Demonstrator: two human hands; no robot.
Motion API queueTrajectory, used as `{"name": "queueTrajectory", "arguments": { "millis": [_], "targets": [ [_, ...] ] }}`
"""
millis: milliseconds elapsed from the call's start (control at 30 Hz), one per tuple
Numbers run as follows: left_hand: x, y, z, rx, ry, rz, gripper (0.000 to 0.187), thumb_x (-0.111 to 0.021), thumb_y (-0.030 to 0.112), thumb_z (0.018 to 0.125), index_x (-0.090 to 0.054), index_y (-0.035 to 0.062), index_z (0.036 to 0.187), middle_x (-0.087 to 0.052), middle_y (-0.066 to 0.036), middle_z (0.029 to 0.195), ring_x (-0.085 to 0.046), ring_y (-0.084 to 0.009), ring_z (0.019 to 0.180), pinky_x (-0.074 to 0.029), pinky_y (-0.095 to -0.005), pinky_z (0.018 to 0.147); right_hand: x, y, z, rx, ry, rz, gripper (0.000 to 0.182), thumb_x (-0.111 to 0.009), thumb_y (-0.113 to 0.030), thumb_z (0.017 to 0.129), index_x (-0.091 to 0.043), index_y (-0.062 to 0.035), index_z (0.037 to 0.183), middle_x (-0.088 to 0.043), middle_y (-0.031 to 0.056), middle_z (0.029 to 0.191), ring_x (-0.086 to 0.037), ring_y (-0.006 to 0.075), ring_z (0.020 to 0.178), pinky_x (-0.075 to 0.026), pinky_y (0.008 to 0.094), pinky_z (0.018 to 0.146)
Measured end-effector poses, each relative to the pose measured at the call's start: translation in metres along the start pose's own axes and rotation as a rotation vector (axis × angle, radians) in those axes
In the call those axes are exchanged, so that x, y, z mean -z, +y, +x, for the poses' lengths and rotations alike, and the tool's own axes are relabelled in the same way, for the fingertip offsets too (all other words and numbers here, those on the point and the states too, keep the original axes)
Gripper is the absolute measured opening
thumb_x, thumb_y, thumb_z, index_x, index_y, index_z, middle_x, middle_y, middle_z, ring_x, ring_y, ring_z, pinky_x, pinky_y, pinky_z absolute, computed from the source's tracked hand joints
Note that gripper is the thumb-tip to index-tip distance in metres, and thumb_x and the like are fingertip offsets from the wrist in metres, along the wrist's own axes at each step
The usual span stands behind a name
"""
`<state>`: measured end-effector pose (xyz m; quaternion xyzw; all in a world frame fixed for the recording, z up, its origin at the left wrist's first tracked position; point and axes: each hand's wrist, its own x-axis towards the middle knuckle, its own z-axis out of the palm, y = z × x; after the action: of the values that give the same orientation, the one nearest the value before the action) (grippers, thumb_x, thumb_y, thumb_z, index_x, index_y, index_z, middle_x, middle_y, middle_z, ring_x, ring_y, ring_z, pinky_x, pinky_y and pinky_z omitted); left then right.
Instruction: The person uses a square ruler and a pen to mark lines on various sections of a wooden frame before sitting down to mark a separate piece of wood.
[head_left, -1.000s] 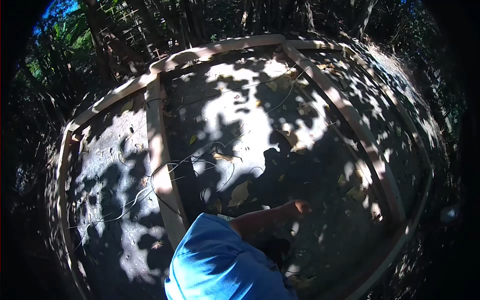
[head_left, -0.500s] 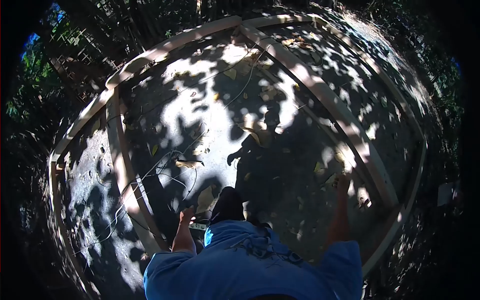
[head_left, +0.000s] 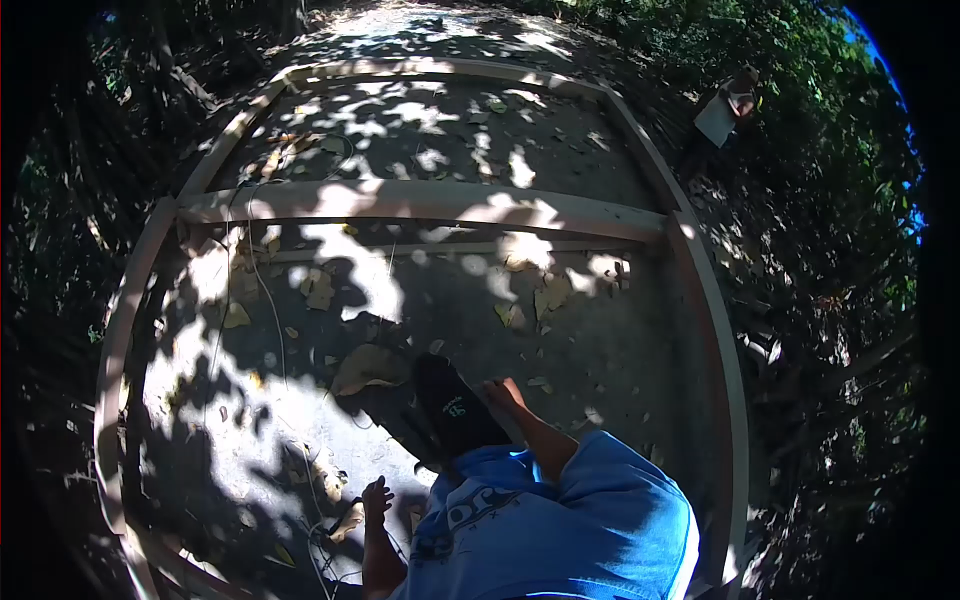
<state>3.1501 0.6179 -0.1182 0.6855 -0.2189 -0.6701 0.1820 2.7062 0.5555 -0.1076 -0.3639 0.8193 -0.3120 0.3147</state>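
My left hand hangs low over the sunlit ground with its fingers apart and nothing in them. Thin wires and a dry leaf lie beneath and beside it. In front of my body, my right hand is beside my dark-clad leg, its fingers loosely bent with no object visible in them. A large curled dry leaf lies on the ground ahead of my foot. Neither hand touches the timber frame.
A wooden crossbeam spans the frame ahead. Long side beams run along the left and right. A loose cable crosses the ground. Beyond the right beam, a pale flat panel stands among bushes.
My view has turned to the right, and the crossbeam now runs across in front of me. My right hand has swung inward beside my leg. My left hand hangs lower in view.
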Motion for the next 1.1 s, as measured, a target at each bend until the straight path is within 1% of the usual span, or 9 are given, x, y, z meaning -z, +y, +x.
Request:
{"name": "queueTrajectory", "arguments": {
  "millis": [33,133,433,467,600,733,767,900,1100],
  "targets": [
    [0.006,0.021,0.001,-0.011,0.006,0.072,0.04,-0.063,0.041,0.086,-0.06,0.0071,0.108,-0.063,-0.005,0.081,-0.062,-0.0146,0.061,-0.042,-0.0259,0.044,-0.031,0.055,0.008,-0.159,0.092,0.056,0.033,-0.058,-0.036,0.082,-0.067,-0.0042,0.08,-0.065,0.0107,0.069,-0.064,0.02,0.064,-0.048,0.039,0.057],
    [0.045,0.053,0.029,-0.08,-0.02,0.181,0.039,-0.063,0.042,0.086,-0.061,0.006,0.103,-0.063,-0.006,0.079,-0.063,-0.0152,0.061,-0.042,-0.0266,0.042,-0.024,0.048,-0.039,-0.31,-0.233,-0.175,0.029,-0.058,-0.033,0.084,-0.066,-0.0064,0.08,-0.065,0.0082,0.069,-0.063,0.018,0.061,-0.047,0.036,0.051],
    [0.199,0.109,0.125,0.105,-0.228,-0.329,0.037,-0.061,0.041,0.088,-0.056,0.0092,0.107,-0.061,-0.006,0.084,-0.061,-0.0206,0.065,-0.044,-0.0305,0.046,-0.206,-0.044,0.015,-0.128,-0.631,-0.435,0.027,-0.055,-0.03,0.087,-0.063,-0.0064,0.076,-0.06,0.0062,0.061,-0.058,0.0164,0.052,-0.045,0.0331,0.047],
    [0.198,0.144,0.1,-0.07,0.057,-0.315,0.04,-0.061,0.043,0.087,-0.058,0.0057,0.102,-0.065,-0.008,0.084,-0.063,-0.0163,0.064,-0.043,-0.0253,0.046,-0.238,-0.066,0.038,-0.083,-0.666,-0.452,0.027,-0.055,-0.03,0.087,-0.063,-0.0064,0.076,-0.059,0.006,0.06,-0.057,0.0162,0.051,-0.044,0.0327,0.047],
    [0.293,0.184,0.13,-0.258,0.361,-0.5,0.041,-0.062,0.043,0.087,-0.058,0.0048,0.101,-0.064,-0.009,0.086,-0.062,-0.0159,0.064,-0.043,-0.0252,0.046,-0.381,-0.202,0.14,0.168,-0.776,-0.474,0.027,-0.054,-0.028,0.089,-0.061,-0.0064,0.074,-0.057,0.0051,0.057,-0.055,0.0155,0.047,-0.043,0.0315,0.045],
    [0.373,0.202,0.11,0.029,0.651,-0.641,0.038,-0.061,0.04,0.087,-0.059,0.0058,0.103,-0.062,-0.008,0.086,-0.06,-0.0153,0.064,-0.043,-0.0274,0.045,-0.533,-0.417,0.234,0.929,-0.607,-0.309,0.028,-0.053,-0.027,0.09,-0.06,-0.0064,0.072,-0.054,0.0042,0.053,-0.053,0.0148,0.044,-0.042,0.0302,0.043],
    [0.391,0.199,0.111,0.026,0.726,-0.624,0.036,-0.061,0.039,0.087,-0.06,0.0064,0.102,-0.063,-0.007,0.087,-0.061,-0.0159,0.065,-0.042,-0.0287,0.043,-0.523,-0.528,0.205,0.203,-0.817,0.194,0.028,-0.051,-0.03,0.091,-0.058,-0.0075,0.075,-0.053,0.0022,0.055,-0.051,0.0119,0.045,-0.041,0.0295,0.043],
    [0.418,0.169,0.115,0.182,0.883,-0.821,0.038,-0.059,0.041,0.087,-0.06,0.008,0.105,-0.063,-0.007,0.088,-0.06,-0.0196,0.064,-0.043,-0.0325,0.045,-0.591,-0.719,0.19,0.367,-1.029,0.14,0.03,-0.056,-0.035,0.088,-0.061,-0.0059,0.094,-0.061,0.0021,0.075,-0.058,0.0096,0.063,-0.047,0.024,0.054],
    [0.468,0.183,0.179,0.461,0.679,-0.917,0.043,-0.054,0.047,0.089,-0.06,0.0093,0.109,-0.063,-0.007,0.088,-0.062,-0.0228,0.067,-0.045,-0.0355,0.051,-0.688,-0.779,0.138,0.361,-1.259,0.107,0.033,-0.057,-0.036,0.088,-0.063,-0.0042,0.087,-0.061,0.0031,0.07,-0.057,0.0092,0.056,-0.047,0.0246,0.052]
  ]
}}
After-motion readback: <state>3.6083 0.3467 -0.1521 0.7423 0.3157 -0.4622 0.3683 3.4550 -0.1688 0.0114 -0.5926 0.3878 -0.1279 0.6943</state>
